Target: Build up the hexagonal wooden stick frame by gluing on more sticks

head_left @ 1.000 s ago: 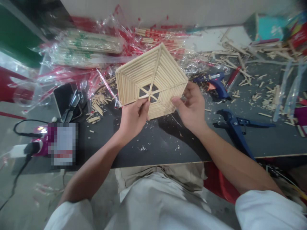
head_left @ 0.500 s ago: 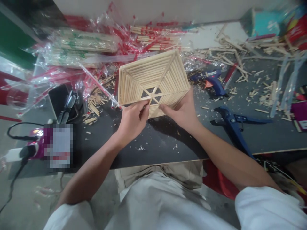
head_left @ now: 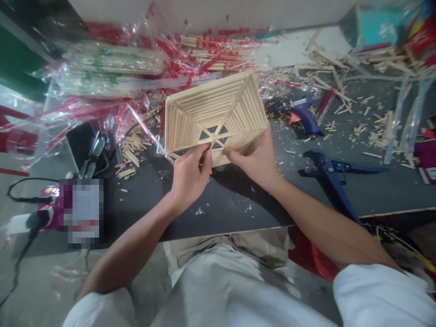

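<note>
A hexagon-like frame of wooden sticks (head_left: pixel 235 97) is held up above the dark tabletop, tilted toward me. Its sticks run in nested rows between spokes that cross near the lower middle, with small gaps around the crossing. My left hand (head_left: pixel 192 175) is closed on its lower left side, thumb and finger pinched near the crossing. My right hand (head_left: pixel 257 159) grips the lower right edge, thumb on the face and the other fingers hidden behind. Part of the lower left rim is covered by my left hand.
A blue glue gun (head_left: pixel 301 116) and a blue cutter (head_left: pixel 329 175) lie to the right. Wrapped chopstick bundles (head_left: pixel 119 61) sit at back left. Eyeglasses (head_left: pixel 92 154) rest on a phone (head_left: pixel 80 141). Stick scraps (head_left: pixel 131 152) and a purple power strip (head_left: pixel 56 204) are at left.
The stick frame has shifted slightly left in the view, its left corner dipping a little. Both hands keep their hold, and the left wrist has turned slightly.
</note>
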Available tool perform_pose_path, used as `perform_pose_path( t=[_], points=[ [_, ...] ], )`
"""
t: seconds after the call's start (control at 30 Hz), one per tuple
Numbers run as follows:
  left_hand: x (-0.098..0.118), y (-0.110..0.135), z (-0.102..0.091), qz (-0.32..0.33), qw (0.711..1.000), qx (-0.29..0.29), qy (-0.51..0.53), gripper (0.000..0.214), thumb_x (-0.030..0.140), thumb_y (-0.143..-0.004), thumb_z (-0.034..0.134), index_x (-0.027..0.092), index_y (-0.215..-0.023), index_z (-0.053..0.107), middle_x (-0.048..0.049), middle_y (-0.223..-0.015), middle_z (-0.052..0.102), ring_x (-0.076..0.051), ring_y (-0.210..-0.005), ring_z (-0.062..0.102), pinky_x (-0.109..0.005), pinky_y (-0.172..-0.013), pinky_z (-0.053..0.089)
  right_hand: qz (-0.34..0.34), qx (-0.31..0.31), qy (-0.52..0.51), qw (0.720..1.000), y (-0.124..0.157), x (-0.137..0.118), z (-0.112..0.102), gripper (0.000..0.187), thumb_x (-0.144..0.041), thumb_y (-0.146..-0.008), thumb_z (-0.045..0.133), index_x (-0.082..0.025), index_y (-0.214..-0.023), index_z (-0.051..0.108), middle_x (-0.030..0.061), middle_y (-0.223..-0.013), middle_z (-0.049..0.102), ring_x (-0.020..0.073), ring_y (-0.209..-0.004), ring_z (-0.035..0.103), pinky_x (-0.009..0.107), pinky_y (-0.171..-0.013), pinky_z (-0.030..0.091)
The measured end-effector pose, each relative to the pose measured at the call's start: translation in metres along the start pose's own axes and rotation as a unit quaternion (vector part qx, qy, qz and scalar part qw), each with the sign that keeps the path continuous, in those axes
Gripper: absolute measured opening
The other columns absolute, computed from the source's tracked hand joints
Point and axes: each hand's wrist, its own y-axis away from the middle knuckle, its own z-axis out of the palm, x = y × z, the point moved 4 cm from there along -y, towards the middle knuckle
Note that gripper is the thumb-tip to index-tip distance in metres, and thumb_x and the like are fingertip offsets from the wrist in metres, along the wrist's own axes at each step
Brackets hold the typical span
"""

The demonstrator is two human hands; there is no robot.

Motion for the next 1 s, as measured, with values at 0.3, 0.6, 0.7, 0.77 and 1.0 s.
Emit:
perform_pose_path(
  t=[0.3, 0.6, 0.7, 0.77, 1.0],
  points=[
    [-0.01, 0.004, 0.02, -0.141, 0.939, -0.056, 0.308, 0.031, 0.039, -0.103, 0.053, 0.018, -0.125, 0.057, -0.0088, -0.108, 0.073, -0.01, -0.058, 0.071, -0.02, -0.042, 0.055, -0.007, 0.038, -0.017, 0.999, 0.004, 0.001, 0.001, 0.066, -0.038, -0.076, 0.082, -0.03, -0.126, 0.038, 0.0119, -0.129, 0.066, 0.03, -0.131, 0.065, 0.056, -0.116, 0.052],
    [-0.012, 0.0, 0.026, -0.212, 0.911, 0.008, 0.355, 0.037, 0.035, -0.084, 0.08, 0.016, -0.11, 0.061, -0.0139, -0.119, 0.074, -0.007, -0.047, 0.065, -0.02, -0.033, 0.047, 0.008, 0.029, 0.009, 1.0, 0.003, 0.002, 0.002, 0.071, -0.05, -0.073, 0.085, -0.03, -0.125, 0.04, 0.0117, -0.128, 0.066, 0.0318, -0.131, 0.064, 0.059, -0.116, 0.052],
    [-0.013, 0.0, 0.026, -0.23, 0.906, 0.034, 0.354, 0.036, 0.036, -0.083, 0.083, 0.015, -0.107, 0.065, -0.0119, -0.113, 0.078, -0.007, -0.044, 0.064, -0.02, -0.034, 0.046, 0.001, 0.032, 0.001, 0.999, 0.005, 0.002, 0.005, 0.071, -0.053, -0.074, 0.085, -0.03, -0.123, 0.04, 0.0113, -0.126, 0.067, 0.0319, -0.13, 0.065, 0.059, -0.116, 0.051],
    [-0.012, 0.0, 0.025, -0.23, 0.905, 0.036, 0.356, 0.036, 0.036, -0.082, 0.084, 0.015, -0.105, 0.066, -0.0106, -0.108, 0.079, -0.007, -0.041, 0.062, -0.02, -0.033, 0.046, -0.001, 0.04, -0.009, 0.999, 0.005, 0.003, 0.006, 0.072, -0.054, -0.073, 0.085, -0.031, -0.123, 0.039, 0.0111, -0.125, 0.067, 0.0319, -0.13, 0.065, 0.059, -0.116, 0.051],
    [-0.008, 0.001, 0.02, -0.201, 0.923, 0.042, 0.325, 0.031, 0.038, -0.084, 0.082, 0.015, -0.098, 0.066, -0.0117, -0.108, 0.079, -0.006, -0.041, 0.061, -0.022, -0.036, 0.047, -0.011, 0.042, -0.001, 0.999, 0.006, -0.003, 0.004, 0.069, -0.05, -0.074, 0.085, -0.028, -0.124, 0.043, 0.0122, -0.125, 0.068, 0.0306, -0.121, 0.069, 0.058, -0.112, 0.054]
  ],
)
